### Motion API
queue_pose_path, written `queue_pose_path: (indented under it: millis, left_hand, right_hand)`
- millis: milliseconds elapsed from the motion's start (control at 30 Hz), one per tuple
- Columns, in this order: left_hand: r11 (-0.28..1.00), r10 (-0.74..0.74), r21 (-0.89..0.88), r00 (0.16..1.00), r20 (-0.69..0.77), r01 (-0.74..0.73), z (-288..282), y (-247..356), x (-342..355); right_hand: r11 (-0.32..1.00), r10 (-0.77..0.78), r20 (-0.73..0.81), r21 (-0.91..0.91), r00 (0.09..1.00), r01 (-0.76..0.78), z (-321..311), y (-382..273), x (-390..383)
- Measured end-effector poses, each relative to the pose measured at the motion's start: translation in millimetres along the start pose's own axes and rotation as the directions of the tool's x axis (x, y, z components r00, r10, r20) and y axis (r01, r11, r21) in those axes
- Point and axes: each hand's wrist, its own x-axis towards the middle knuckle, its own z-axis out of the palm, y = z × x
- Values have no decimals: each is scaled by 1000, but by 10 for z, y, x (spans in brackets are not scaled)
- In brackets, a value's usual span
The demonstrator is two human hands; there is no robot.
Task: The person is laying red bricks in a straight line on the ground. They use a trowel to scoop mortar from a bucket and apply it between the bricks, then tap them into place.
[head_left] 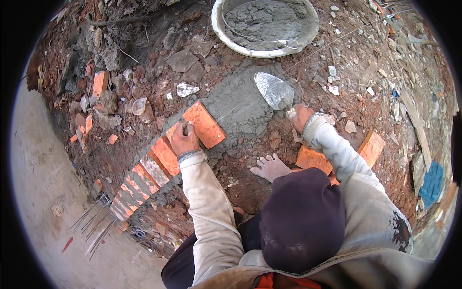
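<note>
Head view shows the left hand (185,138) curled at the edge of the end brick (208,126), though whether it grips is hard to tell; the right hand (303,117) is wrapped around the handle of the trowel (274,90). That brick lies on wet mortar (243,116) by the brick row (165,153). Pressing it evenly, square to its neighbours, should seat it best.
</note>
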Motion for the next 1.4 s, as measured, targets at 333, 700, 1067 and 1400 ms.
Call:
queue_pose_path:
  millis: [333, 700, 1067, 1400]
  left_hand:
    - [995, -55, -84, 998, 42, 58, 120, 59, 10]
    - [987, 108, -119, 994, -5, -108, 301, 231, 40]
    - [944, 328, -30, 933, 146, -327, 594, 556, -304]
    - [910, 409, 65, 913, 11, -408, 630, 454, -362]
  right_hand:
    - [966, 56, 0, 253, 998, -54, 323, 714, -267]
    - [942, -304, -638, -90, 707, 324, -1532, 470, -1083]
    - [682, -714, -568, -695, 409, 226, -1965, 279, -153]
    - [793, -482, -187, -508, 856, 335, 1085, 1228, -1319]
